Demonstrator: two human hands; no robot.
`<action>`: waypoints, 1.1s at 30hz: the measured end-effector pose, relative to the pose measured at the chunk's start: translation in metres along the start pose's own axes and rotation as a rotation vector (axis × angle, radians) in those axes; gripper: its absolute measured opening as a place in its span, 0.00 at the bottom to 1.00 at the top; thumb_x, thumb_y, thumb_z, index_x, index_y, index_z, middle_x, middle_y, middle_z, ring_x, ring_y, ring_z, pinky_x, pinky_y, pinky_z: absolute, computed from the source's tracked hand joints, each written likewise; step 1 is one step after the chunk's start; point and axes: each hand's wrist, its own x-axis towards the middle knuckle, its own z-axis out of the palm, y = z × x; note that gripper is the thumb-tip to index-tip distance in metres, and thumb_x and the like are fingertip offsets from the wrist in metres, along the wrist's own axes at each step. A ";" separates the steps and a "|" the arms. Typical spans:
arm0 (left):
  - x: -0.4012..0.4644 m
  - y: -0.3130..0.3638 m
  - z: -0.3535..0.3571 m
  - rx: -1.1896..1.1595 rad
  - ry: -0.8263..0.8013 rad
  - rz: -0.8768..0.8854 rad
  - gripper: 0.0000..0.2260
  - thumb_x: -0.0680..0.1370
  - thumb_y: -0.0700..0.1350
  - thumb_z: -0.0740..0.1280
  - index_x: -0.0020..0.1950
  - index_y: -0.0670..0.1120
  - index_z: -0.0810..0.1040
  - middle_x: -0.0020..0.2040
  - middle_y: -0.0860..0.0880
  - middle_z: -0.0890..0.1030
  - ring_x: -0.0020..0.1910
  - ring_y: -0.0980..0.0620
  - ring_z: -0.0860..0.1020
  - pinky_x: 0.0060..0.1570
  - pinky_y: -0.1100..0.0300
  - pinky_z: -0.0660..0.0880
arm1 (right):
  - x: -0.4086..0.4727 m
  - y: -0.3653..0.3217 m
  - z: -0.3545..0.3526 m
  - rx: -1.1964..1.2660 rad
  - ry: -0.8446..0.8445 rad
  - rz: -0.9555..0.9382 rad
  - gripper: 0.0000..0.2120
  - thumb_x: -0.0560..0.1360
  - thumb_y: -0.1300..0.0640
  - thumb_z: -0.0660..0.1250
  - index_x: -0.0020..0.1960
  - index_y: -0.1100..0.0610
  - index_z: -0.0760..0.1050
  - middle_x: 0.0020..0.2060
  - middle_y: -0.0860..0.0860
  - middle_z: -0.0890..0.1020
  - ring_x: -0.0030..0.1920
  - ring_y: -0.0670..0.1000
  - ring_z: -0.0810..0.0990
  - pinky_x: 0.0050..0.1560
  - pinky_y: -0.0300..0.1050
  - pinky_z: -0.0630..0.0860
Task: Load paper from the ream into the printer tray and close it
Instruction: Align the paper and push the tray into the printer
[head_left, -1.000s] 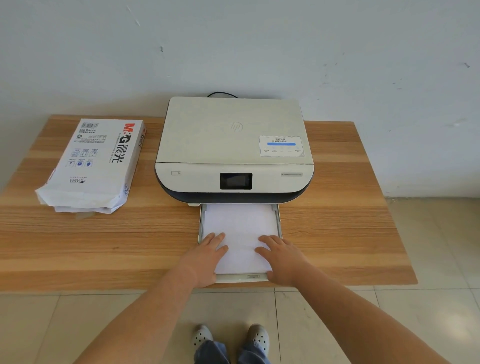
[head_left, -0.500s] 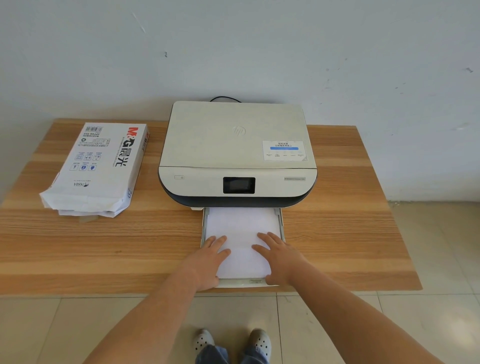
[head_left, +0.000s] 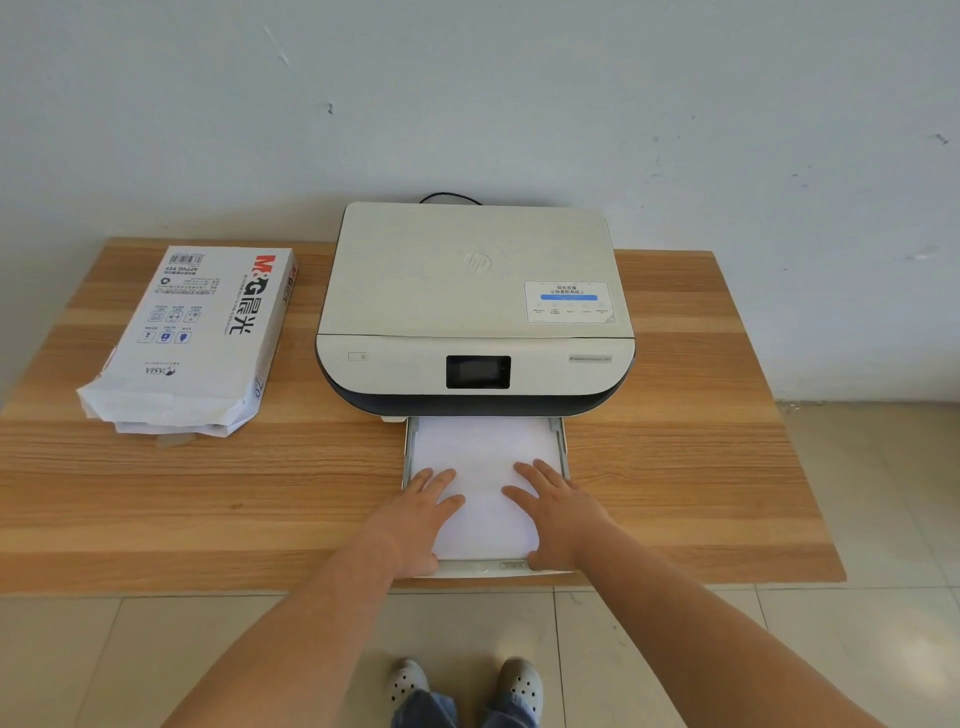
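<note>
On a wooden worktop (head_left: 675, 467) set against a pale wall sits a cream and dark printer (head_left: 475, 312), and everything else is placed relative to it. Pulled out from under the printer's front edge, toward the viewer, is the paper tray (head_left: 563, 447), with a stack of white paper (head_left: 483, 447) lying flat inside it; the tray's near lip reaches the worktop's front edge. Both of the person's hands lie flat on the paper with fingers straight and slightly spread, gripping nothing: the left hand (head_left: 415, 514) toward the tray's left wall, the right hand (head_left: 563, 512) toward its right wall, heels near the tray's front lip. Well to the left of the printer lies the ream (head_left: 192, 332), a white wrapper with red and black lettering, its torn end facing the viewer and loose sheets showing. The paper appears loaded, and the tray is open, so closing it looks like what remains. Pushing with palms on the sheets rather than on the tray's lip could slide the top pages forward and buckle them against the printer's inner edge. Uneven pressure from one hand could skew the tray so it jams in its slot. A hard shove might also push the printer back toward the wall.
</note>
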 end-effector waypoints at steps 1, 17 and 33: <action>0.000 0.000 0.000 0.000 -0.002 -0.004 0.37 0.75 0.47 0.67 0.78 0.54 0.49 0.79 0.52 0.40 0.78 0.47 0.42 0.71 0.51 0.63 | 0.000 -0.001 0.000 0.003 -0.003 0.004 0.44 0.71 0.42 0.68 0.78 0.46 0.47 0.78 0.50 0.42 0.77 0.55 0.40 0.75 0.56 0.50; 0.012 -0.003 -0.008 -0.028 -0.001 -0.007 0.37 0.73 0.52 0.66 0.77 0.56 0.50 0.79 0.55 0.40 0.77 0.49 0.42 0.72 0.50 0.61 | 0.009 -0.002 -0.005 0.084 0.020 0.010 0.42 0.71 0.41 0.67 0.78 0.46 0.49 0.78 0.49 0.43 0.77 0.54 0.40 0.75 0.54 0.50; 0.024 -0.006 -0.006 -0.053 0.060 -0.071 0.31 0.77 0.51 0.64 0.77 0.52 0.55 0.79 0.51 0.46 0.76 0.48 0.50 0.69 0.52 0.66 | 0.011 0.001 -0.004 0.096 0.027 0.049 0.37 0.75 0.45 0.64 0.78 0.48 0.50 0.78 0.50 0.44 0.78 0.55 0.42 0.75 0.54 0.51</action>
